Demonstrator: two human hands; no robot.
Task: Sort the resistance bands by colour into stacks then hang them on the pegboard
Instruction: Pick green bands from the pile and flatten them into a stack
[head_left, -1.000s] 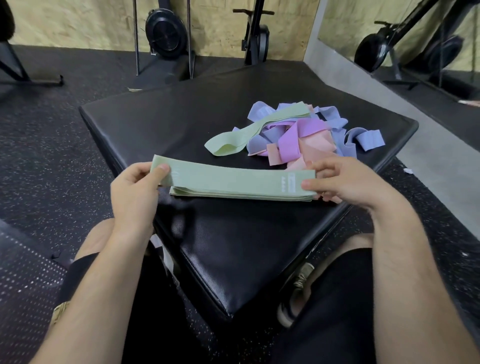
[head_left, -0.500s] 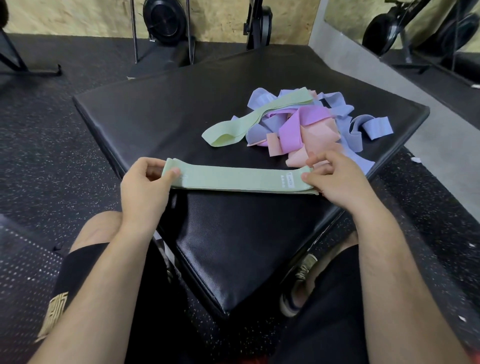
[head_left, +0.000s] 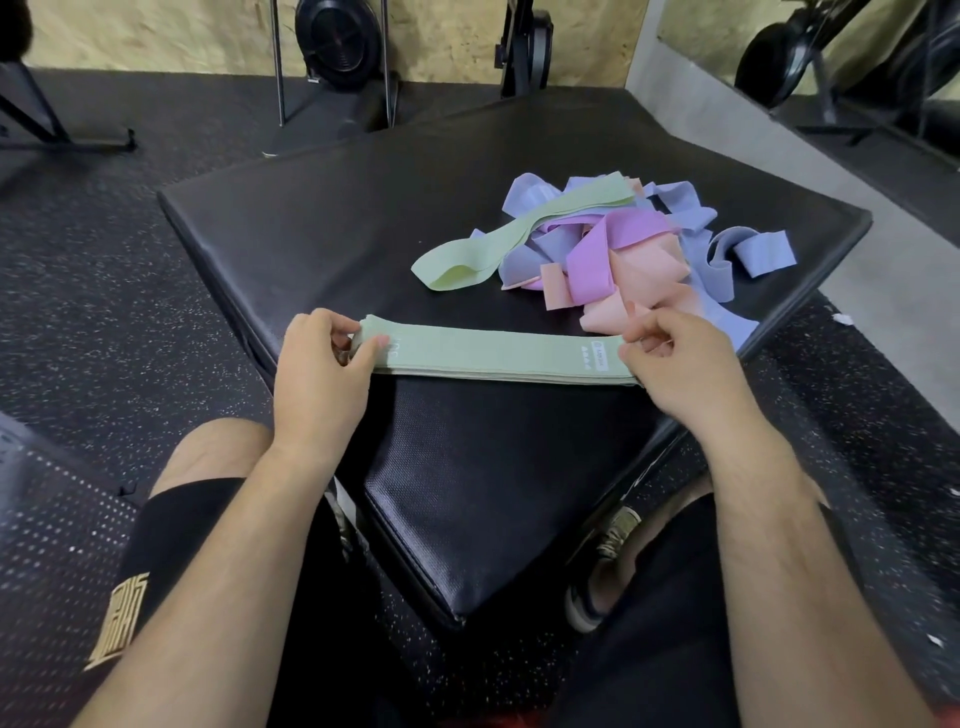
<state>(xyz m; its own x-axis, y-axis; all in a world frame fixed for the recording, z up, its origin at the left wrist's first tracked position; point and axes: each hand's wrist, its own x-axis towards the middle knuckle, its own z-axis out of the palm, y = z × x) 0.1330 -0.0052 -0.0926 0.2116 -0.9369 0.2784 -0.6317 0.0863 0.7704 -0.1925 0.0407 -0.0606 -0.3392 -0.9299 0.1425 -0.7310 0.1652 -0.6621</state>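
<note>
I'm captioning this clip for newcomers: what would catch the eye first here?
A flat stack of green bands lies near the front of the black mat, pinched at its ends by the left hand and the right hand. Behind it, toward the right, sits a tangled pile of lilac, purple, pink and green bands.

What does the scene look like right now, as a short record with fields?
Left hand: pinches left end of green band stack
Right hand: pinches the stack's right end
Stack: lies flat on black pad
Unsorted pile: blue, purple and pink bands, behind the stack
Loose green band: draped over the pile's left side
</note>
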